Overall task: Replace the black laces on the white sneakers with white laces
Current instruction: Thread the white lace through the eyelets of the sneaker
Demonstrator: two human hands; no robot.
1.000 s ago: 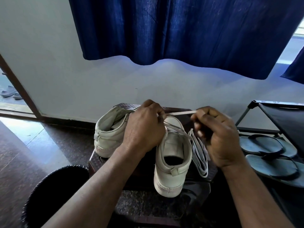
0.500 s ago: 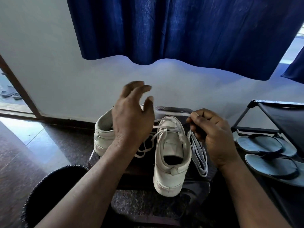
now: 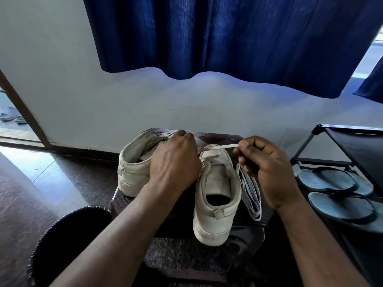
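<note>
Hands are held apart above the front of the near sneaker. A white lace is pinched by the right hand at the sneaker's right and is drawn straight across to the left hand, whose fingers are curled round it at the sneaker's left. A second sneaker is stood left of the near sneaker, and a folded lace bundle is laid just beside its right flank.

blue curtain | sandals (on black rack) | perhaps a bin, lower-left
</note>
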